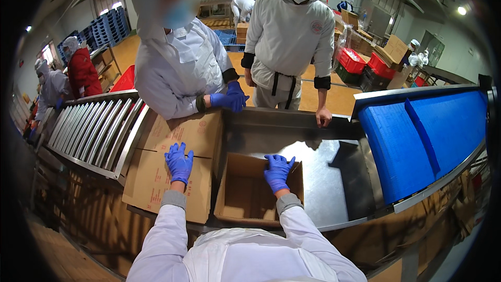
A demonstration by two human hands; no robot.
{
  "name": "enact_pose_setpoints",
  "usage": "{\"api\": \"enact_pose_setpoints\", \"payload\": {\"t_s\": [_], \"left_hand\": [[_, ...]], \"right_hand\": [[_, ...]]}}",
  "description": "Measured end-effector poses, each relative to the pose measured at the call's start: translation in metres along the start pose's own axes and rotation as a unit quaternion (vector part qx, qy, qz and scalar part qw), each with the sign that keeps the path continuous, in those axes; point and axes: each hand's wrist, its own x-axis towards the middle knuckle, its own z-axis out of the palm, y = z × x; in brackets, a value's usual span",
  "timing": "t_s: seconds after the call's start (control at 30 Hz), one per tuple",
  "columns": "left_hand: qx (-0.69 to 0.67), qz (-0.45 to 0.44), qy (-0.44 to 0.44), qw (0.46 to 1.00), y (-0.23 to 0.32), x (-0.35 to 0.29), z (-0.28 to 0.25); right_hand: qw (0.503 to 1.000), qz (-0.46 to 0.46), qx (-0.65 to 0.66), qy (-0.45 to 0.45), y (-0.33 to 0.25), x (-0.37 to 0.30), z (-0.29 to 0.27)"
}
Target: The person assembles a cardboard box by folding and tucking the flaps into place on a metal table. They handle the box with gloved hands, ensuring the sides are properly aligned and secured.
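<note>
My left hand [179,164], in a blue glove, lies with fingers spread on top of a closed brown cardboard box [195,193]. To its right stands an open cardboard box [245,185], with its bottom and inner walls showing. Over the far right part of that box's rim, my gloved right hand [278,172] has its fingers bent, and the palm side is hidden. Both boxes rest on a metal work surface [318,177].
Left of the closed box runs a roller conveyor [96,130]; a blue conveyor belt [407,141] slopes at the right. Across the surface, one co-worker's gloved hands [229,97] rest above the closed box. Another person's bare hand [323,117] touches the far edge. Red crates [352,60] stand behind.
</note>
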Motion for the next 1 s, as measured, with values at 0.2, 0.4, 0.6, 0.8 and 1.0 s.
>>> {"api": "enact_pose_setpoints", "payload": {"t_s": [0.2,0.4,0.6,0.8,1.0], "left_hand": [[0.0,-0.003,-0.003,1.0,0.003,0.001,-0.001],[0.01,-0.004,-0.003,1.0,0.006,0.001,-0.006],[0.008,-0.003,-0.009,1.0,0.008,0.001,-0.007],[0.005,0.007,0.005,1.0,0.004,0.0,-0.005],[0.009,0.001,0.0,1.0,0.005,0.0,-0.006]], "right_hand": [[1.0,-0.004,0.004,-0.002,0.004,0.006,0.003],[1.0,0.006,0.004,-0.01,0.005,0.004,0.004],[1.0,0.007,0.01,-0.014,0.006,0.007,0.001],[1.0,0.006,0.007,-0.005,0.004,0.006,0.004],[1.0,0.003,0.01,-0.014,0.006,0.006,0.002]]}}
